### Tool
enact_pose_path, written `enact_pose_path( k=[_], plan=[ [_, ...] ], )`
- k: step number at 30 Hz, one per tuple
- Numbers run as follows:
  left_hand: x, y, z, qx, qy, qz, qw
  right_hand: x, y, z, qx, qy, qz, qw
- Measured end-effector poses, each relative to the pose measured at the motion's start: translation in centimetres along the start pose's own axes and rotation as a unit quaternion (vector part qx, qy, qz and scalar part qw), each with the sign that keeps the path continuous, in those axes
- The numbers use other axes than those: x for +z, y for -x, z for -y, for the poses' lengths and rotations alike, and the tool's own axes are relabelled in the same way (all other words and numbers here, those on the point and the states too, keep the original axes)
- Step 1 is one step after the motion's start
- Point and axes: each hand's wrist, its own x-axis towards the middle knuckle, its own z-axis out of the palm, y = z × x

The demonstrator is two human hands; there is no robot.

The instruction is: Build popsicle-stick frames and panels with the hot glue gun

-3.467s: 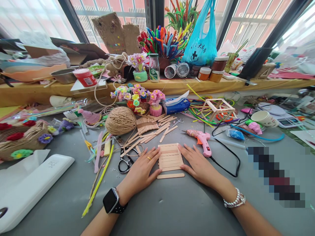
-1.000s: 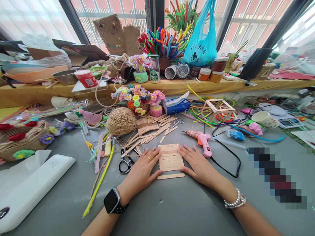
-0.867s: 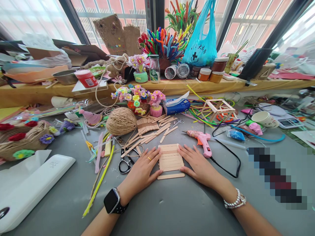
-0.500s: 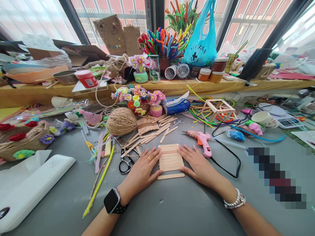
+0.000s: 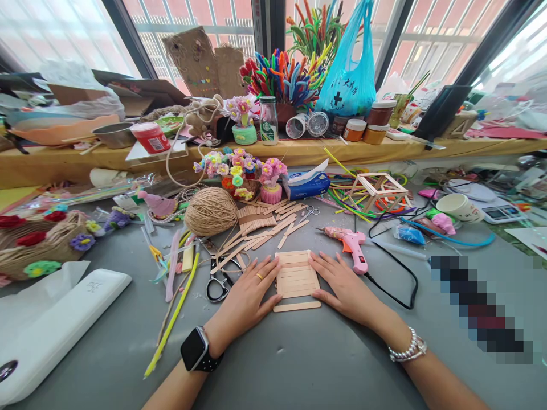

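Nothing has moved since the earlier frames: both hands stay flat on the grey table [image 5: 299,364]. The left hand [image 5: 244,299] and right hand [image 5: 347,287] lie palm down, fingers spread and gripping nothing, pressed against the left and right edges of the popsicle-stick panel [image 5: 296,274] between them. A loose stick [image 5: 296,306] lies just near of it; a pink glue gun [image 5: 352,246] lies far right.
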Motion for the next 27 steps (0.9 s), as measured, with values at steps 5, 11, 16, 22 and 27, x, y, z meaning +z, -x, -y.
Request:
enact_pose_path(
  k=[5,11,16,22,27],
  plan=[
    [-0.13,0.07,-0.11,-0.002,0.004,0.006,1.0,0.01,-0.02,0.0,0.002,-0.009,0.001,1.0],
    [-0.12,-0.07,-0.09,0.0,0.005,0.005,1.0,0.02,-0.01,-0.01,0.001,-0.002,0.004,1.0],
    [-0.12,-0.07,-0.08,0.0,-0.006,0.011,1.0,0.0,0.02,-0.01,0.001,0.0,0.002,1.0],
    [-0.09,-0.11,-0.08,-0.001,-0.007,0.009,1.0,0.07,0.01,-0.09,-0.002,-0.009,-0.005,1.0],
    [-0.11,0.01,-0.08,-0.003,-0.012,0.015,1.0,0.08,0.01,-0.09,-0.003,-0.01,-0.007,1.0]
  ],
)
